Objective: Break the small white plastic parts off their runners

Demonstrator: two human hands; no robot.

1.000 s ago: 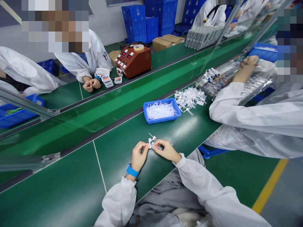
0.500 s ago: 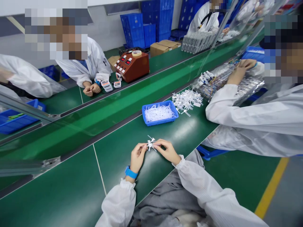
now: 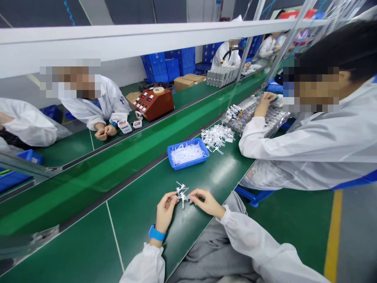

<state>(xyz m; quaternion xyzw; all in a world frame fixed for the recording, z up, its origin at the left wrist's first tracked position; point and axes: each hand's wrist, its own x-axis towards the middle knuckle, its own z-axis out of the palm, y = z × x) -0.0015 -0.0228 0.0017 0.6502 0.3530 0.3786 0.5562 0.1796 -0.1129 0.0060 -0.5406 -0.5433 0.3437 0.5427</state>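
Between my two hands is a small white plastic fitting with thin tube-like arms [image 3: 183, 198], close over the green tabletop. My left hand [image 3: 166, 208], with a blue band at the wrist, pinches its left end between thumb and fingers. At the opposite end, the thumb and forefinger of my right hand [image 3: 206, 201] are closed on a thin arm of the same piece. Just beyond the fingertips lie a few similar white fittings [image 3: 180, 186], partly overlapping it in view. A blue tray [image 3: 188, 167] holding many short translucent white tubes stands farther forward.
A heap of white fittings [image 3: 218, 136] lies right of the tray. A co-worker's arm [image 3: 259, 135] rests at the right beside plastic-bagged parts [image 3: 265, 118]. Across the sunken green belt [image 3: 129, 155] are a brown control box [image 3: 156, 104] and another person's hands [image 3: 106, 131].
The camera view has tilted up and shifted, so the scene sits lower and further left. My hands are slightly farther apart, with more of the white fitting showing between them.
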